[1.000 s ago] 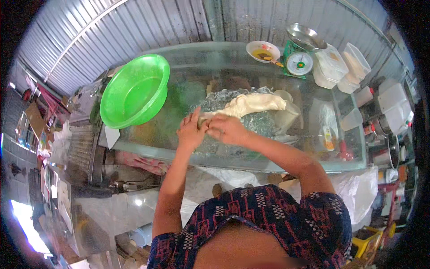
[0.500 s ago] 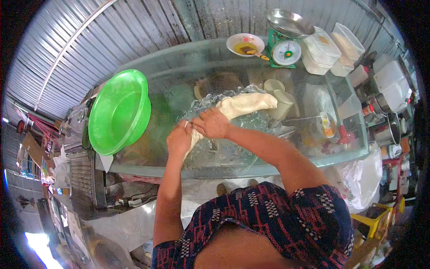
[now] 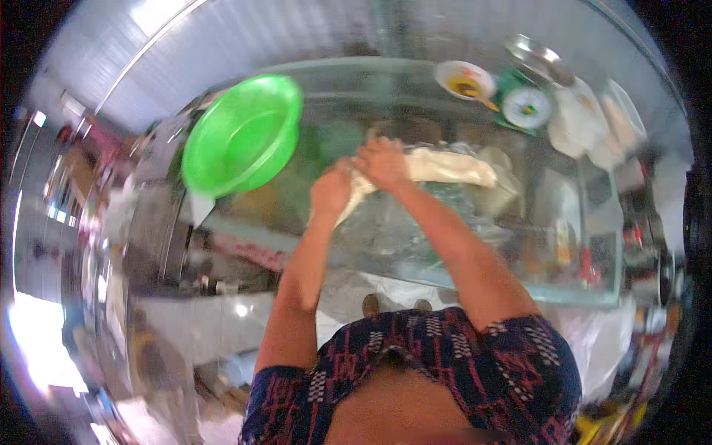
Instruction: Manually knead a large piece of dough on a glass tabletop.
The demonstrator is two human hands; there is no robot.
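Observation:
A long, pale roll of dough (image 3: 451,167) lies across the glass tabletop (image 3: 415,256), its thicker part to the right and a thinner end running down toward the near left. My left hand (image 3: 331,191) is closed around the thinner stretch. Close beside it, my right hand (image 3: 383,163) grips the dough from above, its knuckles bent and fingertips pointing away from me. Both hands hide part of the dough, and the picture is smeared by motion. Wet-looking or oily streaks mark the glass around the roll.
A big green basin (image 3: 245,141) stands at the left end of the table. At the far right are a bowl (image 3: 445,74) with yellow liquid and a brush-like tool, a green dial scale (image 3: 528,107) with a metal pan, and pale plastic containers (image 3: 577,122).
My view has turned, so the table and its things sit further right and tilted in the picture. Both hands stay on the dough, the right a little higher over it.

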